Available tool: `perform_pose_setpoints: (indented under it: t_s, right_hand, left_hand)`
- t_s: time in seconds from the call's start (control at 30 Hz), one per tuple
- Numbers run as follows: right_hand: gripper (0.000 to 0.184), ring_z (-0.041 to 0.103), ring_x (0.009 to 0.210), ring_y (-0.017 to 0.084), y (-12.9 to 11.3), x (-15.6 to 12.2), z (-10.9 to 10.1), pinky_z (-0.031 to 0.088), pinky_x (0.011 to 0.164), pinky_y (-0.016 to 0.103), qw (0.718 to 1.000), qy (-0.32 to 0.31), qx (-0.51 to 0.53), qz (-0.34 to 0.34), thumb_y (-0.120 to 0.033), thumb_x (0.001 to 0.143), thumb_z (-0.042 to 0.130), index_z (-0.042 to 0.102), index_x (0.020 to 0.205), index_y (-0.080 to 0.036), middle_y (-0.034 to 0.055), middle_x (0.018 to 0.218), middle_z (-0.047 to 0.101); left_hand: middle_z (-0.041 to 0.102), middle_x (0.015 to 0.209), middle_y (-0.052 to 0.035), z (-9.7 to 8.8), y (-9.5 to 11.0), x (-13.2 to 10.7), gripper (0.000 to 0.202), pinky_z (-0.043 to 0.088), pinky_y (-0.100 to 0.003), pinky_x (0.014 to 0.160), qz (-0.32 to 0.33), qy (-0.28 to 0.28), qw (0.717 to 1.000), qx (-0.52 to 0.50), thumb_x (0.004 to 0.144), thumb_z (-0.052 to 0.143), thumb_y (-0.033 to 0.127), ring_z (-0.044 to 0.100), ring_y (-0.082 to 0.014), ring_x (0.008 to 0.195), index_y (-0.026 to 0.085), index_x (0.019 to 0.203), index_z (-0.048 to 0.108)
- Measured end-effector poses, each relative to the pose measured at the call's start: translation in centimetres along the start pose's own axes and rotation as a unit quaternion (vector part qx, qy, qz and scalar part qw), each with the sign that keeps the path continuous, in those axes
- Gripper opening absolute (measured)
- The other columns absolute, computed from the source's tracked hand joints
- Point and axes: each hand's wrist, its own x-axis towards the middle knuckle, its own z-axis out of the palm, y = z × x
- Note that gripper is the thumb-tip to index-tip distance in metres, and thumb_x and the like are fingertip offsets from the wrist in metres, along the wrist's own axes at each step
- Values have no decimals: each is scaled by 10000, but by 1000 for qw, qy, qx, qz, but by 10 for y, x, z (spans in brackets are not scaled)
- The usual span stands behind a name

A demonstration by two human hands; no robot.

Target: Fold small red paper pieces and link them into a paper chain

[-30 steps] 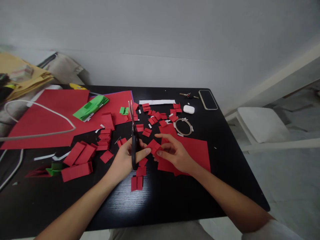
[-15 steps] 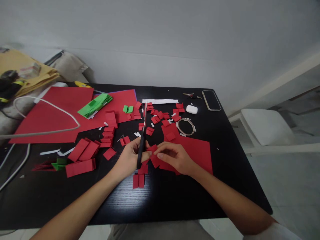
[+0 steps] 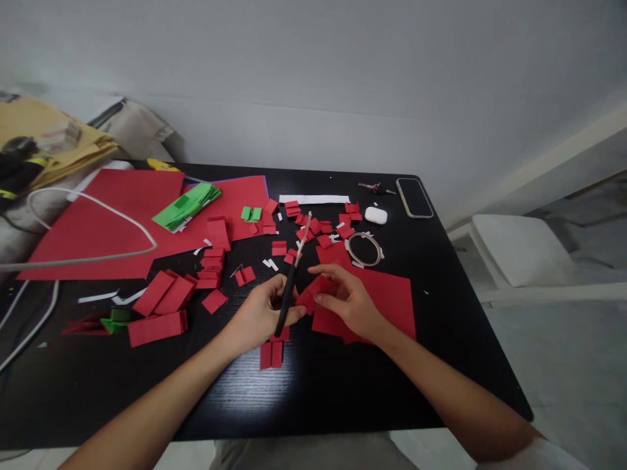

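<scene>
My left hand (image 3: 262,313) is closed around a pair of black-handled scissors (image 3: 289,287), seen edge-on with the blades pointing away and slightly right. Its thumb tip meets the lower left corner of a small folded red paper piece (image 3: 309,295). On the other side of that piece, my right hand (image 3: 353,303) has its fingers curled over and grips it between thumb and fingers. Beneath the right hand lie larger red paper sheets (image 3: 386,300). A folded red piece (image 3: 271,355) rests on the table just below the left hand.
Several small red folded pieces (image 3: 279,248) and white paper scraps are scattered ahead. A tape roll (image 3: 364,249), earbud case (image 3: 376,215) and phone (image 3: 414,197) sit to the right. Leftward are green strips (image 3: 187,206), red stacks (image 3: 166,294) and a white cable (image 3: 98,261).
The scissors have tilted over to the right, their tip moving right and slightly nearer. The red piece has turned and shifted right between my hands, and the right hand's fingers have lifted a little.
</scene>
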Motion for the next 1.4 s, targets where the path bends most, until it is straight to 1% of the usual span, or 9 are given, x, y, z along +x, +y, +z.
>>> perform_pose_setpoints:
  t_s: [0.17,0.37,0.5,0.67,0.83,0.93,1.07,1.13,1.4]
  right_hand:
    - [393,666,873,162,-2,-2,2,689,790,376,996,-27,74,36,-184,839,762,708,1210,-301,-3,973,598]
    - [360,759,774,183,-1,-4,0,688,624,307,993,-67,79,54,-237,838,830,643,1145,-254,-2,899,703]
    - [327,763,769,175,-2,-3,-2,681,619,286,990,-95,81,64,-251,801,876,671,1055,-229,5,912,724]
    - [215,766,730,159,-3,-3,0,671,620,267,987,-110,87,83,-304,856,830,705,987,-188,2,827,725]
    - [215,763,694,155,-4,2,-3,676,676,291,990,-70,83,91,-313,819,862,722,911,-177,-4,782,737]
    - [240,761,706,158,-4,7,-10,675,698,309,993,-10,90,74,-351,801,870,747,929,-190,-7,824,739]
    - [233,771,769,179,-3,13,-20,671,750,335,992,31,104,69,-366,796,868,756,922,-205,-1,832,756]
    - [216,760,767,165,-3,15,-23,661,769,321,994,45,85,53,-350,786,878,762,892,-202,2,840,758]
    - [233,756,779,174,-7,16,-30,661,793,348,996,55,49,43,-385,814,856,751,912,-202,12,866,743]
  left_hand:
    - [577,711,61,-5,-2,1,270,414,-219,581,32,37,999,-5,707,817,260,508,-103,617,190,802,574]
    - [643,760,41,-18,0,3,263,437,-223,617,59,109,992,-11,729,813,292,537,-102,641,185,841,600]
    - [623,739,43,-19,3,4,288,426,-222,601,58,116,991,-7,719,826,323,521,-103,633,183,825,598]
    - [590,707,49,-17,6,5,326,424,-228,591,51,112,992,-2,701,835,370,503,-106,616,184,807,590]
    - [618,786,21,-25,4,4,328,455,-258,652,58,98,990,89,787,774,456,557,-143,700,190,849,594]
    - [552,742,42,-35,8,-1,364,407,-256,612,60,114,970,204,849,715,530,513,-142,664,211,834,540]
    - [531,698,48,-47,20,-9,430,356,-264,553,61,90,934,340,841,672,609,483,-152,596,233,814,465]
    - [514,644,51,-51,23,-10,403,347,-267,547,61,60,916,392,840,673,563,487,-155,566,236,766,449]
    - [658,682,-15,-58,23,-11,312,364,-300,576,20,-25,854,520,897,552,523,612,-211,607,233,785,564]
